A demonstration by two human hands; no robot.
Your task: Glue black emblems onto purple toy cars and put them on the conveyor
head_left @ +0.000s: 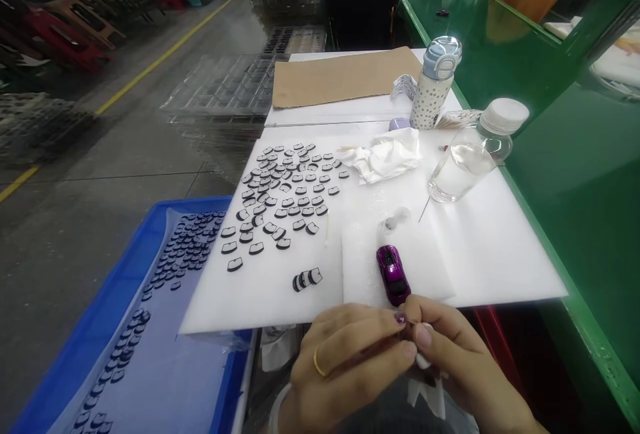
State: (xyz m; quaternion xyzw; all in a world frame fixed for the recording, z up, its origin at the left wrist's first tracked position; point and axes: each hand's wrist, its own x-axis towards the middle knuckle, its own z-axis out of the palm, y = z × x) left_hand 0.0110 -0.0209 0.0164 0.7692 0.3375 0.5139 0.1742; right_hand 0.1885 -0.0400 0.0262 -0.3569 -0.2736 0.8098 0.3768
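At the near edge of the white board, my left hand (350, 354), with a ring on one finger, is closed in a pinch. Whatever is between its fingertips is too small or hidden to make out. My right hand (450, 347) meets it fingertip to fingertip, closed on a crumpled white tissue (429, 395) that hangs below. Just beyond the fingers a purple toy car (393, 274) lies on a white foam sheet (360, 267). A short row of small dark-edged curved pieces (307, 279) sits left of the car.
Many loose dark-edged pieces (285, 187) spread over the white board (210, 307). A blue tray (60, 367) with more pieces stands at left. Behind are a clear bottle (457, 167), crumpled white cloth (387, 157), a dotted tumbler (433, 91) and cardboard (340, 79).
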